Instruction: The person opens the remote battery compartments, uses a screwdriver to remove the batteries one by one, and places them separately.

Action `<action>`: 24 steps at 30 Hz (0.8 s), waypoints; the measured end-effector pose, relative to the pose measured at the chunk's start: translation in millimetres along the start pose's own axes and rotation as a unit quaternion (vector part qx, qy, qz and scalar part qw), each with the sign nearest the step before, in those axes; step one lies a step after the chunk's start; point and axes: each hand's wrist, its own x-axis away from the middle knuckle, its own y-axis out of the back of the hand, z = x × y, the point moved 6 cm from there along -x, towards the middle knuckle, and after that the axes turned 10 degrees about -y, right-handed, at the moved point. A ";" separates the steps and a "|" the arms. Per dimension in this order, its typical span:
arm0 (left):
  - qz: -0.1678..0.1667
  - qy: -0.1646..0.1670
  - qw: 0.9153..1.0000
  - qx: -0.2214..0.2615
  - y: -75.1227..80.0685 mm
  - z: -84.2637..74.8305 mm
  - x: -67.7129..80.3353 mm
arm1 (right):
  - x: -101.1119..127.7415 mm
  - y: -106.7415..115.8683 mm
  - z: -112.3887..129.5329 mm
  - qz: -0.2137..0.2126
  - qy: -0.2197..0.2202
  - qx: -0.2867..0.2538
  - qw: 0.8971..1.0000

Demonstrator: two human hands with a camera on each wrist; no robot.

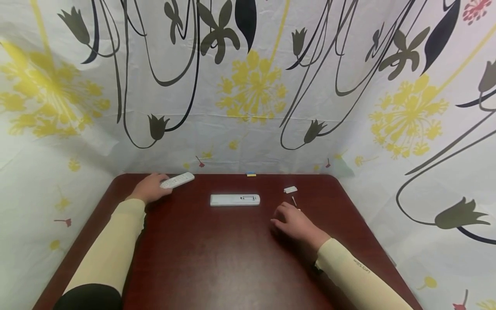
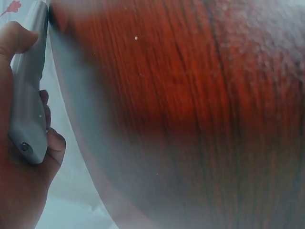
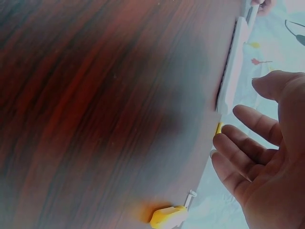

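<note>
At the table's back left, my left hand (image 1: 151,188) grips a white remote control (image 1: 177,180). The left wrist view shows the thumb along one side of this remote (image 2: 29,95) and fingers curled round the other. A second white remote (image 1: 228,200) lies in the middle, its battery compartment uncovered. Right of it, my right hand (image 1: 296,224) is low over the table with loosely bent fingers and nothing in them. Just beyond that hand lies a small tool with a thin shaft (image 1: 294,201); its yellow handle (image 3: 169,217) shows in the right wrist view.
A small white cover (image 1: 290,189) lies behind the tool. Two small batteries (image 1: 251,175), one blue and one yellow, sit at the back edge of the dark red table (image 1: 217,258). Patterned cloth (image 1: 255,142) hangs behind and on both sides.
</note>
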 end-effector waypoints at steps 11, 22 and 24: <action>-0.012 -0.018 1.000 0.004 -4.5 0.2 -2.8 | -1.0 0.7 1.0 0.002 0.004 -0.003 1.000; -0.008 -0.022 1.000 0.013 -2.6 -10.1 -1.5 | -2.3 -0.4 1.7 0.001 0.011 -0.004 1.000; -0.006 -0.021 1.000 0.021 -2.4 -12.8 -1.9 | -2.7 -0.4 1.7 0.000 0.011 -0.007 1.000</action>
